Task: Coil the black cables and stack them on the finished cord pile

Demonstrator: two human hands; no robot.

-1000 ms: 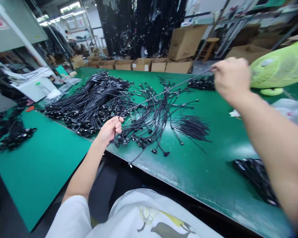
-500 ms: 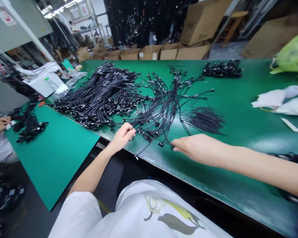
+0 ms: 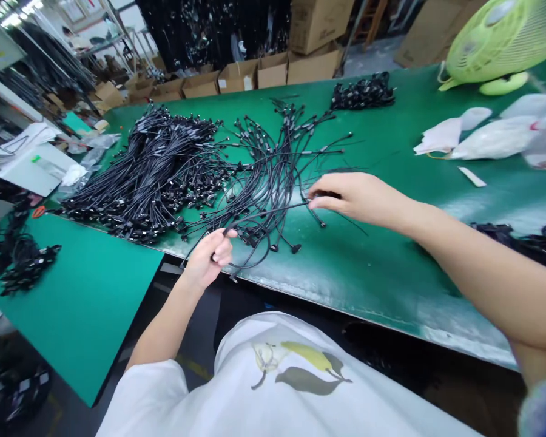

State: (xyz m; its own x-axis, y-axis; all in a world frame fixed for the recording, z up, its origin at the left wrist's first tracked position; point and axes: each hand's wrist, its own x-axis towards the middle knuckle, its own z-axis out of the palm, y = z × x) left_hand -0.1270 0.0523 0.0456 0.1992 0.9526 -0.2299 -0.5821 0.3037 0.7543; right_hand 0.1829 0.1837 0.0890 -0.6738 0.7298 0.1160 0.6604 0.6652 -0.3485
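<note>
A black cable (image 3: 286, 208) is looping between left hand (image 3: 212, 258) and right hand (image 3: 341, 197), over the near edge of the counter (image 3: 368, 273).
The left is gripping it, the right pinching it; this smooth, springy-looking curve could be snagging on blocky plugs (image 3: 295, 248) among the loose cables (image 3: 279, 170) nearby, or springing open if the left grip is slackening.

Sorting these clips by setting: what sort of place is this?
Probably a workshop or factory floor: a heap of black cables lies on a long green table, a row of cardboard boxes stands behind it, and the left hand and right hand hold one cable between them.
</note>
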